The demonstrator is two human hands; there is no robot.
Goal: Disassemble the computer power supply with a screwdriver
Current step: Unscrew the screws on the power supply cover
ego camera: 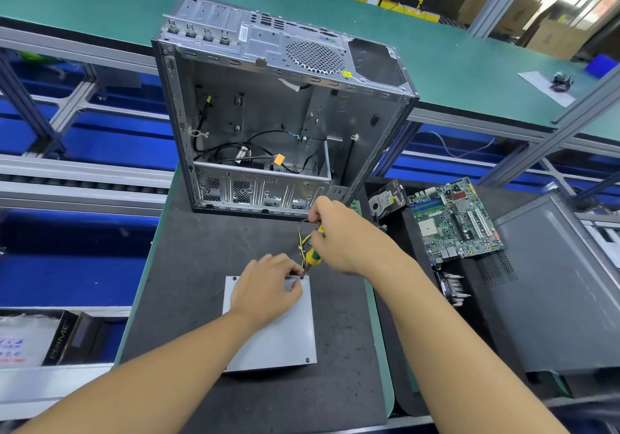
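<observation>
A grey metal power supply point(285, 336) lies flat on the dark mat, its yellow and black cable bundle point(302, 242) running off its far right corner. My left hand point(268, 289) rests on the far part of its top cover, with fingertips pinching around the screwdriver's tip at the far right corner. My right hand point(345, 235) grips the green and yellow screwdriver point(313, 255), which stands tilted with its tip on that corner. Any screw under the tip is hidden by my fingers.
An open, emptied computer case point(268, 115) stands just beyond the power supply. To the right lie a hard drive point(385, 198), a green motherboard point(456, 219), a cooler with fan point(451, 287) and a grey case panel point(550, 282). A box point(33, 339) sits at the lower left.
</observation>
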